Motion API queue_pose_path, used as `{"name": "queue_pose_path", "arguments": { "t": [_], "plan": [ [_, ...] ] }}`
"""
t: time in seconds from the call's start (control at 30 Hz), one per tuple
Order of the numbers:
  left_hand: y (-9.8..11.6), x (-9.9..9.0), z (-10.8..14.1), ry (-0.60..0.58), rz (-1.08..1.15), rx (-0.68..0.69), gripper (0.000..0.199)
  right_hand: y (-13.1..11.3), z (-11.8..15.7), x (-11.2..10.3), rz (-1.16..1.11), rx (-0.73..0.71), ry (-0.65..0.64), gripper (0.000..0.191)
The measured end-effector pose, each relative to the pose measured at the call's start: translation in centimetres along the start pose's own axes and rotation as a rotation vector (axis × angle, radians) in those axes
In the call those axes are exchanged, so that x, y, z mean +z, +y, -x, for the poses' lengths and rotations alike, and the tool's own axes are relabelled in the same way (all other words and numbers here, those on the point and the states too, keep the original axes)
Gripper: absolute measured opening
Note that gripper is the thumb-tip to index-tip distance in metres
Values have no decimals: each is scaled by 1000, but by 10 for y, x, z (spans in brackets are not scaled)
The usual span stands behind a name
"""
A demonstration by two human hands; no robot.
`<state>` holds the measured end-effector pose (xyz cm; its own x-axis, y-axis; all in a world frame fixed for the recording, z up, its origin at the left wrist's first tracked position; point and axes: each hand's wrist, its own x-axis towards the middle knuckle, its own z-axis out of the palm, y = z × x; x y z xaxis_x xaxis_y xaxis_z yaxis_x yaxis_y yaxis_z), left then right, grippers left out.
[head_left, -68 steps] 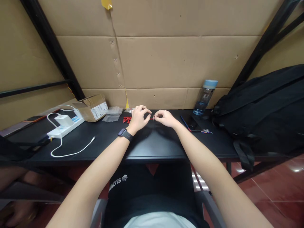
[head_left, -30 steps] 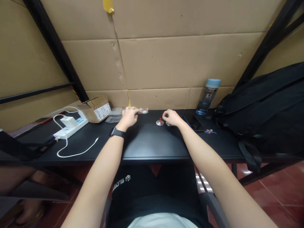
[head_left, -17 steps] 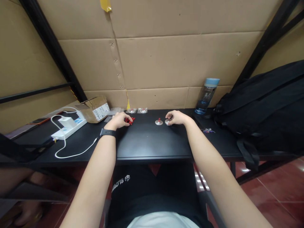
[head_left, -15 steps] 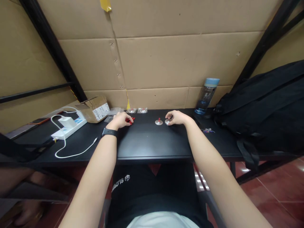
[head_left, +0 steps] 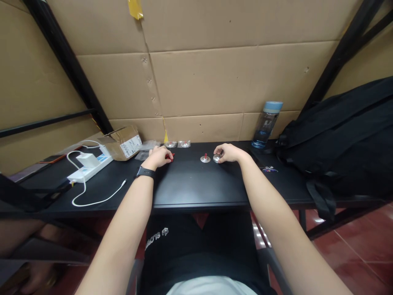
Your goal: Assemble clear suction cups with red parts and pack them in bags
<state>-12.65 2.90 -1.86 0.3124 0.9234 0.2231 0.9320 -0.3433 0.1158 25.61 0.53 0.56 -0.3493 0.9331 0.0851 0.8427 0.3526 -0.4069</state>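
Observation:
My left hand (head_left: 160,157) rests over the table's back left part, its fingers closed on a bunch of red cord (head_left: 171,157), which they partly hide. My right hand (head_left: 227,153) holds a small round silver disc (head_left: 216,158) at the tabletop, thumb and fingers curled around its edge. Just left of it a second silver disc (head_left: 204,159) lies flat, a red cord loop (head_left: 205,155) standing up from its raised centre. Behind my left hand are two clear packets (head_left: 184,144) with something silver and red inside.
An open cardboard box (head_left: 123,143) and a white power strip (head_left: 90,170) with cables stand at left. To the right are a blue-capped bottle (head_left: 266,125), a keyring (head_left: 269,169) and a black backpack (head_left: 340,139). Cardboard panels (head_left: 199,82) rise behind the black table (head_left: 196,188). Another person's limbs show at lower left.
My left hand has shifted slightly to the right and now covers more of the red cord. The right hand stays at the silver disc.

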Motion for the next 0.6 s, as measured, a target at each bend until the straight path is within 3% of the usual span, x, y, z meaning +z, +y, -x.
{"name": "queue_pose_path", "arguments": {
  "t": [0.27,0.4,0.6],
  "plan": [
    [11,-1,4,62,2,5,11,2,0,0,-55,-34,27,39],
    [17,-6,4,179,45,-10,14,1,1,-1,-97,-52,16,35],
    [38,-13,4,284,402,177,14,-4,4,-2,-184,-138,75,39]
  ]
}}
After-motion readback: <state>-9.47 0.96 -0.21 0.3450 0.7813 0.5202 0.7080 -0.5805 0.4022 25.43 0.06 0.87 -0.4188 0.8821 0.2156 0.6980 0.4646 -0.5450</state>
